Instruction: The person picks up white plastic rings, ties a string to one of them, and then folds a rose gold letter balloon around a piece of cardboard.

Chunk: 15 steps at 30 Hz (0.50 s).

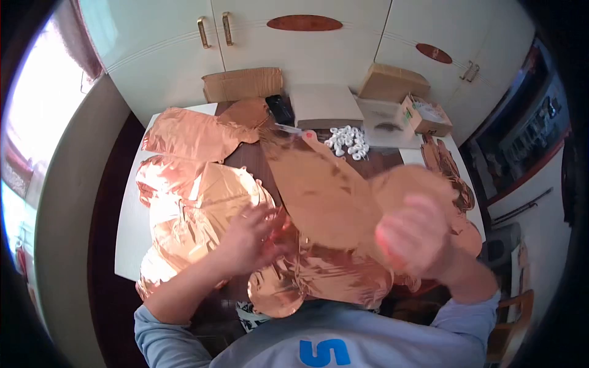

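Several shiny copper-coloured foil pieces [184, 135] lie over the table's left side and near its front edge. A large foil piece [319, 190] stretches across the middle, blurred by motion towards the right. My right hand [414, 236] is closed at the right end of this piece, its fingers wrapped on the foil. My left hand [251, 239] is just left of the piece, above other foil, with its fingers apart and nothing visible in them. Small white rings or rolls [348, 142] lie in a pile behind the large piece.
A black object [280, 110] and a pale box [325, 104] stand at the table's back. A small open carton [426, 115] is at the back right, near cardboard [392, 81]. More folded foil [445, 165] lies along the right edge. Cabinets stand behind.
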### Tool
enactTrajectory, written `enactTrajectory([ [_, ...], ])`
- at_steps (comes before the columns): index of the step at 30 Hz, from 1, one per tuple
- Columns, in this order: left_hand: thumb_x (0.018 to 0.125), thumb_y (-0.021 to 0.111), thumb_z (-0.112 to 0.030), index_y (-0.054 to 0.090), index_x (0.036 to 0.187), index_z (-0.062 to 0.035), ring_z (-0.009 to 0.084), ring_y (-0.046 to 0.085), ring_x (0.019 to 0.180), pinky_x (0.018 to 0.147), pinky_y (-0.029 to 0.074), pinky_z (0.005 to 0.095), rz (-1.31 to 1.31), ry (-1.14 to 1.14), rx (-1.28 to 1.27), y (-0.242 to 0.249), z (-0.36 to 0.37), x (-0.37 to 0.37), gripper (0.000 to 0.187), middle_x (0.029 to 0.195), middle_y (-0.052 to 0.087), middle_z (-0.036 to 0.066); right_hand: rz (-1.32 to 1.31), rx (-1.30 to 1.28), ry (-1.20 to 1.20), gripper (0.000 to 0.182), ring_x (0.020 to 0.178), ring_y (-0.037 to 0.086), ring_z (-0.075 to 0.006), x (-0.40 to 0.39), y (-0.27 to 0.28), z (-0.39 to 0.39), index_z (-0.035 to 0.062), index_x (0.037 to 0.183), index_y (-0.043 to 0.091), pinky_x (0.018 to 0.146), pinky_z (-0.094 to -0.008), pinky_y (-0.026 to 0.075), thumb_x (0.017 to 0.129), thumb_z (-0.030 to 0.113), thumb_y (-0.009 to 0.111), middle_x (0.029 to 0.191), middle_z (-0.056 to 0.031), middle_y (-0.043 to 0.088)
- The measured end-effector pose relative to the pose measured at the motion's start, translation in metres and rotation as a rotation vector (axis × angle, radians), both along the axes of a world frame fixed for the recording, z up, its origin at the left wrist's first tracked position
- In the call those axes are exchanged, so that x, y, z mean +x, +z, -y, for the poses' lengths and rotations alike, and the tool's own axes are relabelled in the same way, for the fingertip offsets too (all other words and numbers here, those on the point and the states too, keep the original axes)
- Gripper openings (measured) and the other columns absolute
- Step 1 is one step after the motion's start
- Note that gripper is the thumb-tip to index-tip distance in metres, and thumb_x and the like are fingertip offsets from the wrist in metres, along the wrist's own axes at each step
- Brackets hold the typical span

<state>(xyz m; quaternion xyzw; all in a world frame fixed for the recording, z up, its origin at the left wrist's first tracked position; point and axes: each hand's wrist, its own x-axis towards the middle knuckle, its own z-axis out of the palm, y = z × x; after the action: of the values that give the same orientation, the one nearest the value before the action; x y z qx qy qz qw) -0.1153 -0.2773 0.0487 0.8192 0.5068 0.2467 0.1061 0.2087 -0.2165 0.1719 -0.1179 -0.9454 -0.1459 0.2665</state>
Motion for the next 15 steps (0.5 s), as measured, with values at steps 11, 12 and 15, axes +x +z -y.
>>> enactTrajectory([
  [11,0.077,0.069,-0.039,0.057,0.125,-0.0011,0.0374,0.043,0.134,0.112,0.03,0.0538,-0.168,-0.055,0.033,-0.036,0.032,0.053,0.062,0.135,0.052,0.018,0.041,-0.138,0.046,0.024,0.073,0.062,-0.0206,0.031,-0.132,0.078,-0.0007,0.093,0.065,0.071,-0.0319,0.051,0.074,0.013,0.064,0.08,-0.0087,0.063],
  [12,0.077,0.069,-0.039,0.056,0.126,-0.0012,0.0377,0.043,0.134,0.113,0.03,0.0539,-0.195,-0.096,0.026,-0.036,0.033,0.054,0.063,0.135,0.052,0.018,0.036,-0.156,0.055,0.024,0.073,0.062,-0.021,0.031,-0.134,0.082,-0.0009,0.094,0.065,0.071,-0.0322,0.051,0.074,0.013,0.064,0.081,-0.0088,0.064],
  [15,0.078,0.068,-0.039,0.054,0.128,-0.0018,0.0383,0.041,0.134,0.113,0.028,0.0541,-0.234,-0.152,0.015,-0.037,0.033,0.055,0.064,0.135,0.051,0.018,0.105,-0.214,0.07,0.023,0.073,0.062,-0.021,0.037,-0.142,0.084,-0.0007,0.095,0.066,0.071,-0.0324,0.051,0.077,0.012,0.064,0.08,-0.008,0.062],
])
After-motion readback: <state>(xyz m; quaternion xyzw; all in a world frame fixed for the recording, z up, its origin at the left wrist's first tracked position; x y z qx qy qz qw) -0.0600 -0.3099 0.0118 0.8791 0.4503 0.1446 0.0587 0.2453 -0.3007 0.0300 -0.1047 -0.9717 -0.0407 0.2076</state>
